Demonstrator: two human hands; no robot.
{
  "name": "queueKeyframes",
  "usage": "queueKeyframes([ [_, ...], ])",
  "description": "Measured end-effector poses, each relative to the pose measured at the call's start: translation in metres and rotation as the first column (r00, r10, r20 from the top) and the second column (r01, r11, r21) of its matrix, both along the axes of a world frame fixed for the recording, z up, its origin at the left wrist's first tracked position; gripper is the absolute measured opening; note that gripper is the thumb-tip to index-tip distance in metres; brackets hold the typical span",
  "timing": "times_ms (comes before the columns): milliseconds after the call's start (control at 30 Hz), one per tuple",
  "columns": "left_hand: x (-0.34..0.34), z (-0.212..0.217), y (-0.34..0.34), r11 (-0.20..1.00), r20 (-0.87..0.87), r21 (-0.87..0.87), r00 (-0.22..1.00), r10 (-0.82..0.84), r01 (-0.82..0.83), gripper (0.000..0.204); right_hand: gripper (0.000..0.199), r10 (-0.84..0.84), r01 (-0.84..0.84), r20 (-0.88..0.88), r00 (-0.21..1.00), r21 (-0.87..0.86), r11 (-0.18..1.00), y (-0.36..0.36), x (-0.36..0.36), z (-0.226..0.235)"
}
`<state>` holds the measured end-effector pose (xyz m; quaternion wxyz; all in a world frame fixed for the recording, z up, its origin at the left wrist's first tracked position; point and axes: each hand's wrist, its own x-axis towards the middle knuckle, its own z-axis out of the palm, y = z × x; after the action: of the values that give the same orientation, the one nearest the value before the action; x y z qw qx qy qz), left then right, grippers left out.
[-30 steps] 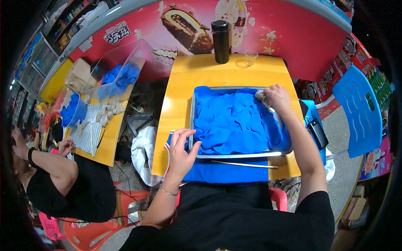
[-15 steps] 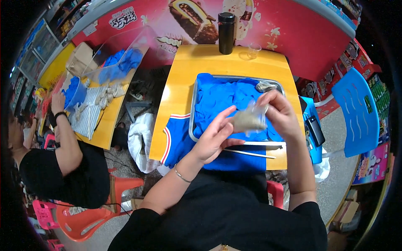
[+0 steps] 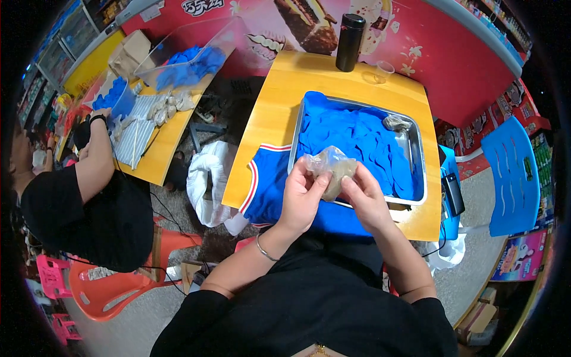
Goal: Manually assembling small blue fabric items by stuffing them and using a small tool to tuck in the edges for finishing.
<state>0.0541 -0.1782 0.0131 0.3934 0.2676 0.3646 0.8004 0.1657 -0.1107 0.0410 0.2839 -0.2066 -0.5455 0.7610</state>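
Note:
Between my two hands is a small clear plastic bag (image 3: 334, 169) with greyish-brown contents that I cannot make out. My left hand (image 3: 302, 193) grips its left side, thumb in front. My right hand (image 3: 366, 193) pinches the right side between thumb and fingers. Just beyond and below the bag lies a metal tray (image 3: 421, 154) heaped with blue fabric-like pieces (image 3: 351, 128). Another small filled bag (image 3: 397, 123) rests at the tray's far right corner. A blue garment with red and white trim (image 3: 264, 184) spreads under the tray's left side.
On the yellow table (image 3: 285, 83) stand a black bottle (image 3: 350, 43) and a clear cup (image 3: 383, 71) at the back. A blue chair (image 3: 511, 172) is at right. At left, a person in black (image 3: 89, 208) sits by another table with blue pieces and small bags.
My hands have come together lower and nearer to me. My left hand, whose fingers were spread beside the bag, now grips it too. The view has shifted.

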Motion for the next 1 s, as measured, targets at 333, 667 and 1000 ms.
queueKeyframes([
  [333, 0.002, -0.006, -0.011, 0.995, 0.079, -0.038, 0.993, -0.088, 0.091, 0.010, 0.013, -0.217, 0.097, 0.170, 0.961, 0.528, 0.844, 0.040, 0.002, 0.032],
  [667, 0.002, -0.018, -0.011, 0.936, 0.337, -0.046, 0.887, -0.315, 0.350, 0.019, 0.023, -0.276, -0.362, 0.534, 0.799, 0.795, 0.487, 0.062, -0.008, 0.080],
  [1000, -0.006, -0.013, -0.007, 0.967, 0.336, -0.081, 0.920, -0.200, 0.240, 0.022, 0.020, -0.342, -0.408, 0.519, 0.783, 0.844, 0.348, 0.062, -0.023, 0.094],
])
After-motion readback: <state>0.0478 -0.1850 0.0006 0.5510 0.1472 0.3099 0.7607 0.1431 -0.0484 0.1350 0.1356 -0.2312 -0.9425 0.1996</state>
